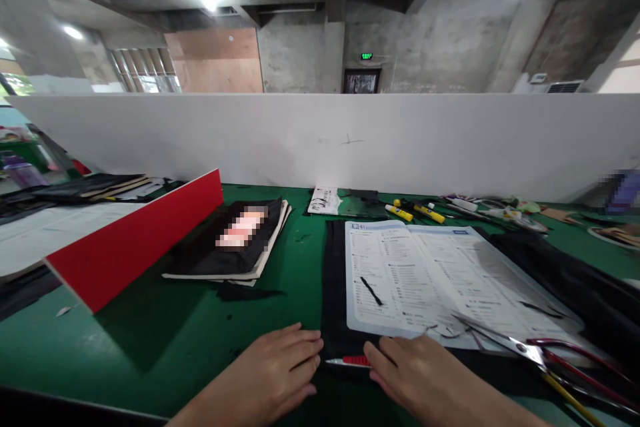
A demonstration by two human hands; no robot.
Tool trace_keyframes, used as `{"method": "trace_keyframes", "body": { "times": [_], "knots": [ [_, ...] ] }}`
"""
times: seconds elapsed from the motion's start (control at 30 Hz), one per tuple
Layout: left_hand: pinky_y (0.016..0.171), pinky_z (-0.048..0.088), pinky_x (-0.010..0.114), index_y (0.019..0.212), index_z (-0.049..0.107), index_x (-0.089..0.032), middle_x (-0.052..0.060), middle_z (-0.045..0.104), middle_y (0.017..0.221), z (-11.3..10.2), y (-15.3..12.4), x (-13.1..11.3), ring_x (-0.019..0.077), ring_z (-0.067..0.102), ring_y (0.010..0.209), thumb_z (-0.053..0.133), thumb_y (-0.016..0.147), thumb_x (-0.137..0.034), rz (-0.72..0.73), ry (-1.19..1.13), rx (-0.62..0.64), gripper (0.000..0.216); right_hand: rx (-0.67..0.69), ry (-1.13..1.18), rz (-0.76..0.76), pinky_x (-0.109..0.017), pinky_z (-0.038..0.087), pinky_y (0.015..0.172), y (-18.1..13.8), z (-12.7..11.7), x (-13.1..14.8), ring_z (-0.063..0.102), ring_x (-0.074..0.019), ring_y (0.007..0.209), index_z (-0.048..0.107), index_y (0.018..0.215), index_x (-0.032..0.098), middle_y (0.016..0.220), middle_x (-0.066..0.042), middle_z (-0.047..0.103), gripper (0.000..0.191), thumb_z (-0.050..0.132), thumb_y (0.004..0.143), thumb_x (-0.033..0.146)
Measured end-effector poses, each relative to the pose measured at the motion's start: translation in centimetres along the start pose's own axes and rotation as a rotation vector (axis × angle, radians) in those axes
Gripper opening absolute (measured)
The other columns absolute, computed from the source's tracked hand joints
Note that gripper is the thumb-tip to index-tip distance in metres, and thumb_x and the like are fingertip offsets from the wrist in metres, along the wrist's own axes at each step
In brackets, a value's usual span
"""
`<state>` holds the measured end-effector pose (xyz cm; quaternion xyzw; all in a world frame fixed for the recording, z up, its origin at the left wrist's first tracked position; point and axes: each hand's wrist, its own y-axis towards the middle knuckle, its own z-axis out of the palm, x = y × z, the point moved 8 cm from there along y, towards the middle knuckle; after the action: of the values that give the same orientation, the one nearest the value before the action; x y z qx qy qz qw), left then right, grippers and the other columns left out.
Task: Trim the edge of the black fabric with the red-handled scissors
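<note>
While both hands lay flat with fingers loose, gripping nothing, the left hand (280,370) and right hand (420,377) flanked the red-handled tool (350,361), bare green table (165,340) left of it, scissors (540,353) cut off right.

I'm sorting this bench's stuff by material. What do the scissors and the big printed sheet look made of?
Scissors: bright metal blades that glint; dark red handle loops, likely plastic or coated. Printed sheet: looks like glossy or laminated paper, lying flat with a pale sheen on black fabric.

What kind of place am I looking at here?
Probably a garment or craft workshop: a green worktable holds black fabric, scissors and printed sheets, with bare concrete walls behind a white partition. Both hands lie near a small red-handled tool.
</note>
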<state>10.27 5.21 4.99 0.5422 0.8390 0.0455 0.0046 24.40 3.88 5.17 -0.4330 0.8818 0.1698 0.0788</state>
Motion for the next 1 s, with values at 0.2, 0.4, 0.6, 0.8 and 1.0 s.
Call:
{"method": "trace_keyframes", "body": {
  "times": [0.2,0.4,0.6,0.8,1.0],
  "knots": [
    [0.107,0.043,0.037,0.125,0.054,-0.017,0.003,0.061,0.132,0.1,0.0,0.1,0.021,0.054,0.124,0.051,0.096,-0.026,-0.024,-0.001,0.029,0.03,-0.015,0.005,0.003,-0.036,0.026,0.045,-0.4,0.0,0.0,0.057,-0.0172,0.057,0.052,0.098,0.02,0.076,0.004,0.061,0.029,0.07,0.076,0.015],
    [0.11,0.039,0.031,0.134,0.047,-0.025,-0.002,0.053,0.14,0.0,-0.7,0.7,0.0162,0.048,0.129,0.049,0.098,-0.03,-0.044,-0.056,0.001,0.037,0.118,0.479,0.29,-0.028,0.042,0.063,-2.3,0.5,-4.1,0.064,-0.014,0.075,0.053,0.099,0.028,0.088,0.007,0.066,0.009,0.048,0.095,0.022],
    [0.11,0.039,0.032,0.129,0.054,-0.024,-0.003,0.053,0.14,-0.5,-0.7,0.2,0.0193,0.043,0.133,0.053,0.095,-0.022,0.01,-0.031,-0.05,0.034,0.141,0.447,0.363,-0.031,0.046,0.066,-3.8,0.8,-5.5,0.066,-0.0183,0.079,0.056,0.106,0.027,0.093,0.002,0.068,0.016,0.044,0.096,0.023],
    [0.11,0.037,0.027,0.133,0.05,-0.02,0.001,0.054,0.139,-1.0,-0.3,-0.1,0.0159,0.046,0.13,0.051,0.096,-0.02,0.035,-0.114,-0.058,0.037,0.042,0.369,0.205,-0.024,0.044,0.056,-2.0,-0.3,-2.8,0.067,-0.0138,0.067,0.054,0.12,0.027,0.085,0.004,0.07,0.033,0.055,0.089,0.018],
    [0.11,0.037,0.027,0.131,0.052,-0.019,0.002,0.056,0.137,-0.7,-0.3,0.0,0.0155,0.048,0.129,0.051,0.096,-0.021,0.032,-0.122,-0.039,0.034,0.017,0.2,0.106,-0.028,0.035,0.045,-0.9,-0.6,-1.5,0.063,-0.0139,0.054,0.05,0.128,0.028,0.072,0.006,0.065,0.046,0.064,0.085,0.023]
  ]
}}
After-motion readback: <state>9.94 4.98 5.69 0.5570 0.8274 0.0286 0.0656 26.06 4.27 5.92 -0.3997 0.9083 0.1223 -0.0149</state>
